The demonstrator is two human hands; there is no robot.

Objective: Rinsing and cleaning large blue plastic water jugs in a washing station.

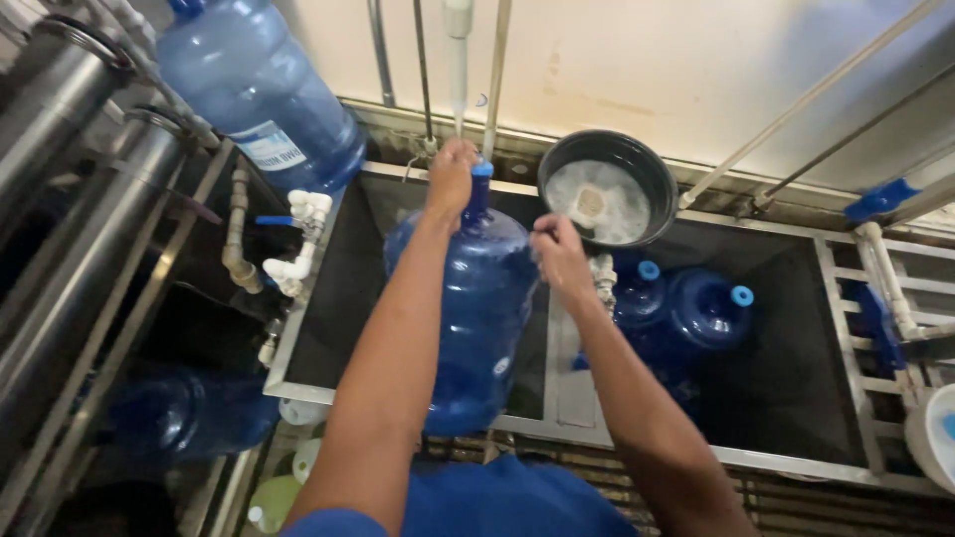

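Observation:
A large blue water jug [480, 318] stands tilted in front of me, over the steel edge of a dark wash basin [333, 298]. My left hand [450, 177] grips the jug's neck near its blue mouth. Against the jug's upper right shoulder rests my right hand [560, 257], its fingers curled. A thin white pipe [458, 60] hangs down from above, ending just over my left hand.
A black bowl [609, 187] with foamy water sits on the basin's back rim. Two more blue jugs [696, 313] lie in the right basin. Another jug [261, 94] rests upside down at upper left, beside steel cylinders [70, 189] and white valves [298, 239].

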